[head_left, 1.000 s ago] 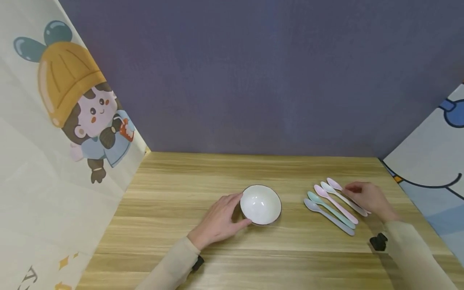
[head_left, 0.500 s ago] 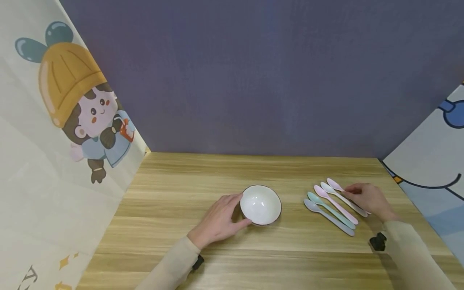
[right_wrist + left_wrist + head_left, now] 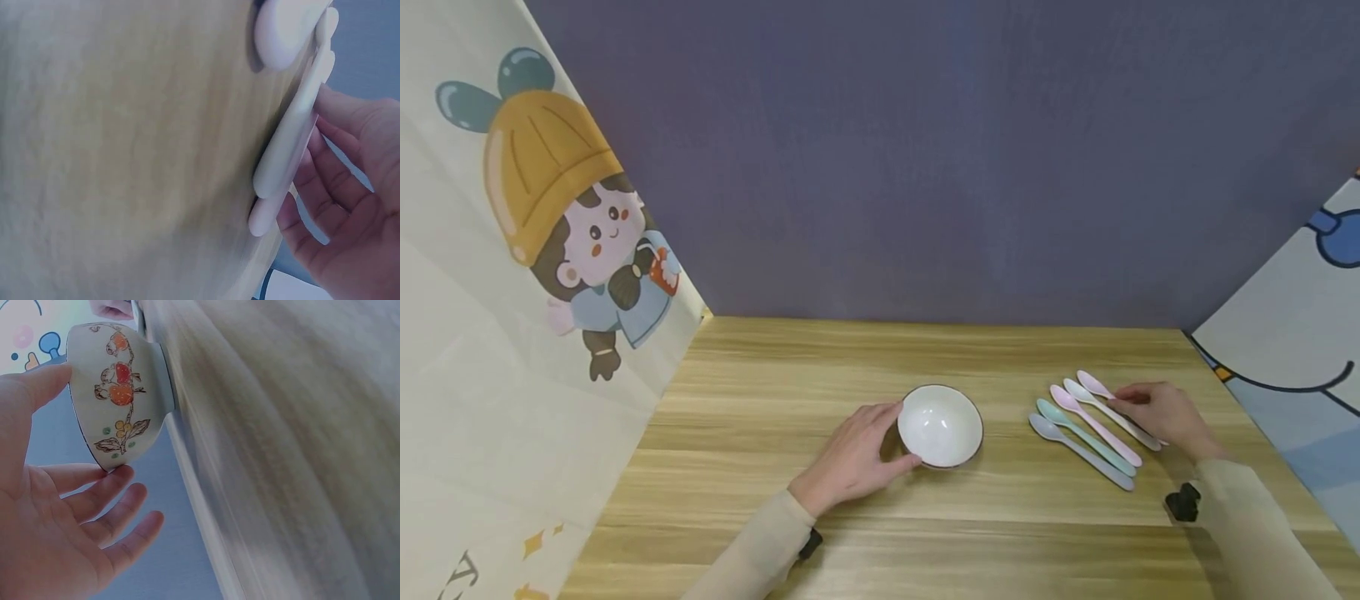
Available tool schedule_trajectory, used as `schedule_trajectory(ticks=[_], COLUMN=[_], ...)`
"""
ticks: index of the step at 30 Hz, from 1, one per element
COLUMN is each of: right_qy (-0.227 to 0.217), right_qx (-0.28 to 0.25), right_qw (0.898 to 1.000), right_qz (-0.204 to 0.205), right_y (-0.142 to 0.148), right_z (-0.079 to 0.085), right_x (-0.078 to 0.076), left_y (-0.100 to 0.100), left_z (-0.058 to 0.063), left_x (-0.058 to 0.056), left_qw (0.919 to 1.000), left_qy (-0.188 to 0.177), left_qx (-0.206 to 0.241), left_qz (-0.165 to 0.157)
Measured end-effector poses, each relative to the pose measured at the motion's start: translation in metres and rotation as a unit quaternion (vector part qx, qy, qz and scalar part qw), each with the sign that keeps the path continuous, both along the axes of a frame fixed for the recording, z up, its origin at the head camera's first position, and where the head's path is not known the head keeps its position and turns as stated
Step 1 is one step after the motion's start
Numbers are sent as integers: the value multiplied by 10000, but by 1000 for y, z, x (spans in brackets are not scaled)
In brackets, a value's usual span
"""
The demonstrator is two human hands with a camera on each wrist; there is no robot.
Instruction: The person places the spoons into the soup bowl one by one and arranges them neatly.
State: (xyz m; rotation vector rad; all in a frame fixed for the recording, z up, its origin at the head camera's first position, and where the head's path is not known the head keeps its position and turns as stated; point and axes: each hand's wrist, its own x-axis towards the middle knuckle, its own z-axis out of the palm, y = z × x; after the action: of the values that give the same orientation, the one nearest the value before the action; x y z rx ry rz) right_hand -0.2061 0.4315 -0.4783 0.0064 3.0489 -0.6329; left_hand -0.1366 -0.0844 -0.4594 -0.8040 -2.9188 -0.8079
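A white bowl (image 3: 940, 427) with a dark rim stands upright on the table, left of the spoons. My left hand (image 3: 856, 457) holds it at the rim, thumb on one side and fingertips on the other. Painted fruit and leaves cover the outside of the bowl (image 3: 122, 394) in the left wrist view. Several pastel spoons lie slanted side by side. The far-right pale lilac spoon (image 3: 1093, 383) is pinched at its handle by my right hand (image 3: 1171, 418), which hides part of it. Beside it lie a white spoon (image 3: 1077, 390), a pink spoon (image 3: 1090, 418), a mint spoon (image 3: 1086, 435) and a grey spoon (image 3: 1078, 447).
The wooden table (image 3: 797, 367) ends at a dark blue back panel (image 3: 880, 167). On the left rises a pale panel (image 3: 460, 375) with a cartoon figure, and another printed panel (image 3: 1285, 317) borders the right side.
My right fingers have closed in slightly on the lilac spoon's handle. The left hand and bowl have stayed in place.
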Motion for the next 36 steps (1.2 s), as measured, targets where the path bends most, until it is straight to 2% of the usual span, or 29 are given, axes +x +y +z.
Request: schedule_trajectory(ticks=[18,22,36], right_qy=[191,246,162], right_qx=[37,30,-22], right_qw=[9997,9994,9997], right_qz=[139,253,174], right_y=[4,4,6], right_z=[-4,-2,5], right_x=[2,2,6], left_y=[1,0,1], left_z=[0,0,-2], left_x=[-1,-1,-1], left_qw=[9999,9999,9997], left_qy=[-155,-168,-206], left_qx=[-14,24,99], left_qz=[-8,-23,-28])
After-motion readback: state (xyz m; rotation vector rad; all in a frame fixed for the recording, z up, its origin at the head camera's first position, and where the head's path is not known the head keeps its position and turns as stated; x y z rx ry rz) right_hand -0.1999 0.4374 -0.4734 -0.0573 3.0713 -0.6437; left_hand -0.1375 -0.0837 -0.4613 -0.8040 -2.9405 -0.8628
